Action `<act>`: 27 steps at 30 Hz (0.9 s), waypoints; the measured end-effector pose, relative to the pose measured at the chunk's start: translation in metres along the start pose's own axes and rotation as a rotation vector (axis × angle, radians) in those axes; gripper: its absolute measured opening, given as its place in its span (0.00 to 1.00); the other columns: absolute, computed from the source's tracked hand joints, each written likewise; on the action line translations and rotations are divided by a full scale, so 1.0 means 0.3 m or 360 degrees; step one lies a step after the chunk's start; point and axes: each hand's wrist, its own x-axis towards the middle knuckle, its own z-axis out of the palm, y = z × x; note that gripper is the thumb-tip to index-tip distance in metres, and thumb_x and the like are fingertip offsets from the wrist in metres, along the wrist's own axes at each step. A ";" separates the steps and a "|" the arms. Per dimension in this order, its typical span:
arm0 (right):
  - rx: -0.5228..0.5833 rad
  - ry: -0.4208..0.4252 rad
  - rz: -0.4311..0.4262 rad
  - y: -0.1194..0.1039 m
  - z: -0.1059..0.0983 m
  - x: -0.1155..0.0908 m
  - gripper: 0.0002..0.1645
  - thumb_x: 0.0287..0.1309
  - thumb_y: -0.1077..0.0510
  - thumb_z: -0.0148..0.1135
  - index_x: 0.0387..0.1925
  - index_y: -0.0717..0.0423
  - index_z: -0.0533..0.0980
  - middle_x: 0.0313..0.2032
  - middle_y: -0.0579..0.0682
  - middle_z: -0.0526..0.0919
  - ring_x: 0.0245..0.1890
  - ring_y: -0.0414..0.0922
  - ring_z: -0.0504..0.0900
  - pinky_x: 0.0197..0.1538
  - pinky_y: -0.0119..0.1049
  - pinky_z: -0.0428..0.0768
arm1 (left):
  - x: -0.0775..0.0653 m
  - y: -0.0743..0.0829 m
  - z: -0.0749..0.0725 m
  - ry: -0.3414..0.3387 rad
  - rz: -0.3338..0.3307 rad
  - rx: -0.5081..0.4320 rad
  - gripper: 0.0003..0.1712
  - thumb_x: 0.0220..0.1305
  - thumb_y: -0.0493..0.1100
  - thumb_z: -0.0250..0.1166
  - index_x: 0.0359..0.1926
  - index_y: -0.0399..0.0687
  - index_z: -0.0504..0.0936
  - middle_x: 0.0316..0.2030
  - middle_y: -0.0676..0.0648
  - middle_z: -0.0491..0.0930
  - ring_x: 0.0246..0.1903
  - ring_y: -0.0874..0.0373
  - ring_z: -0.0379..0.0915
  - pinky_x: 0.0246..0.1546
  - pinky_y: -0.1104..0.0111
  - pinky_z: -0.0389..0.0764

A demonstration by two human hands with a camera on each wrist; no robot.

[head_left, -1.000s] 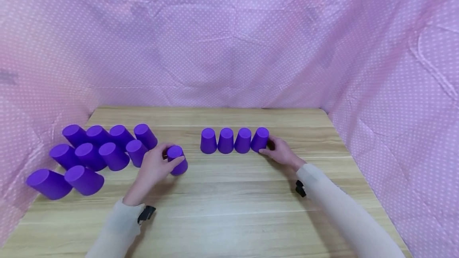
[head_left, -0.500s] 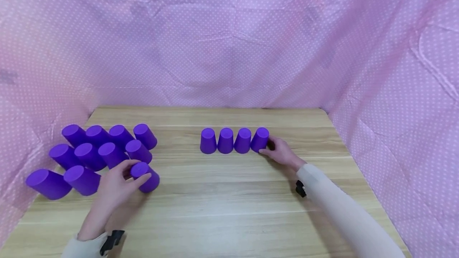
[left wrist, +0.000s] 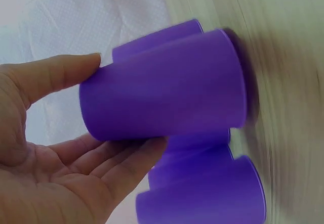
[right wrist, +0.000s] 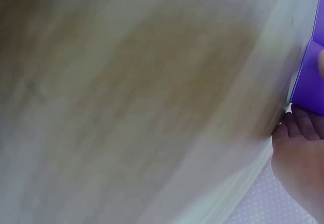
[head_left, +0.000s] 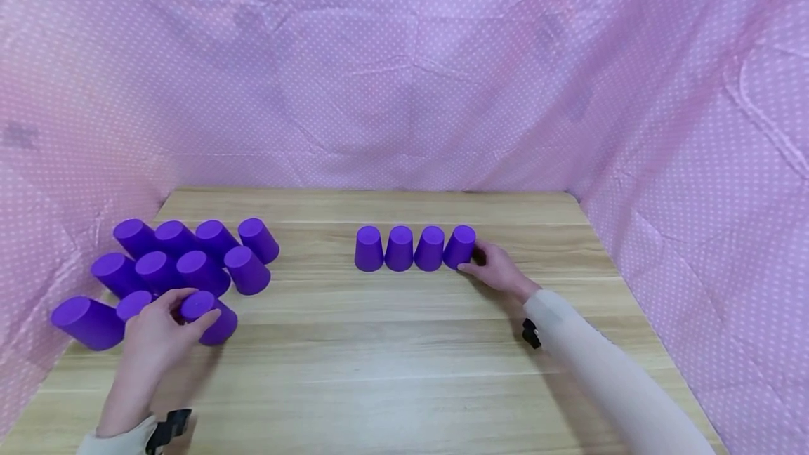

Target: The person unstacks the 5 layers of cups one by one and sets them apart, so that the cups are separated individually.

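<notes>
My left hand (head_left: 154,335) holds an upside-down purple cup (head_left: 221,321) between thumb and fingers at the front of the left group. In the left wrist view this held cup (left wrist: 164,87) has its rim close to the tabletop, with other cups partly hidden behind and below it. The hand covers much of the neighbouring front cup (head_left: 131,303) in the head view. My right hand (head_left: 499,271) grips the rightmost cup (head_left: 459,248) of a row of several inverted cups, thumb in front and fingers around its right side. Only that cup's edge (right wrist: 305,82) shows in the right wrist view.
Two rows of inverted purple cups (head_left: 201,272) stand behind the held one, and another cup (head_left: 88,323) stands at the far left. They are on a wooden table (head_left: 379,371). Pink dotted cloth (head_left: 411,90) encloses the back and both sides.
My left hand has carried its cup left and toward me, from near the table's middle to the front row of the left group. The right hand has stayed on its cup.
</notes>
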 end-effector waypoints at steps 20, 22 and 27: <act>-0.0003 -0.0023 0.0028 0.008 0.005 -0.002 0.30 0.56 0.55 0.69 0.56 0.65 0.71 0.53 0.64 0.77 0.57 0.59 0.72 0.63 0.52 0.65 | 0.007 -0.039 -0.013 0.0070 -0.0107 0.0082 0.40 0.52 0.50 0.72 0.57 0.26 0.69 0.48 0.20 0.70 0.46 0.22 0.62 0.47 0.38 0.61; 0.0005 -0.0019 0.0031 0.007 0.003 -0.003 0.29 0.56 0.55 0.69 0.56 0.65 0.71 0.53 0.63 0.77 0.57 0.58 0.72 0.62 0.52 0.65 | 0.005 -0.026 -0.016 0.0131 -0.0077 0.0075 0.41 0.51 0.50 0.73 0.57 0.25 0.70 0.48 0.21 0.71 0.46 0.23 0.63 0.47 0.38 0.61; 0.0001 -0.0012 0.0027 0.005 -0.004 0.002 0.28 0.56 0.54 0.69 0.55 0.63 0.72 0.52 0.63 0.78 0.56 0.58 0.73 0.62 0.52 0.66 | 0.002 0.045 -0.022 0.0436 0.0088 -0.0006 0.36 0.44 0.43 0.76 0.53 0.27 0.75 0.46 0.24 0.75 0.45 0.26 0.68 0.47 0.41 0.64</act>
